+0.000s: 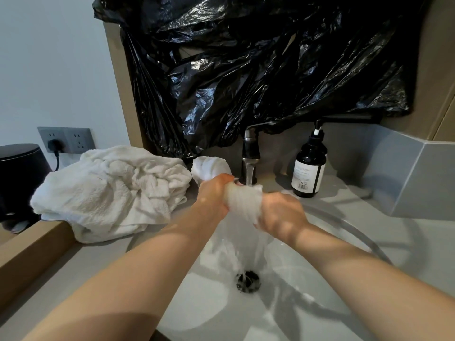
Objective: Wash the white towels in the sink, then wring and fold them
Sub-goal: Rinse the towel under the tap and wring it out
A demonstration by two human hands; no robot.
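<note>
Soaked white terry towel [243, 200], limp and heavy mid-frame, is gripped by left hand [213, 195] and right hand [282, 215] at its bunched ends.

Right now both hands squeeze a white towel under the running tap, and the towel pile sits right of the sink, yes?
Not quite. The head view shows the towel pile left of the sink, not right. The rest holds: the left hand and the right hand grip the white towel under the running tap.
</note>
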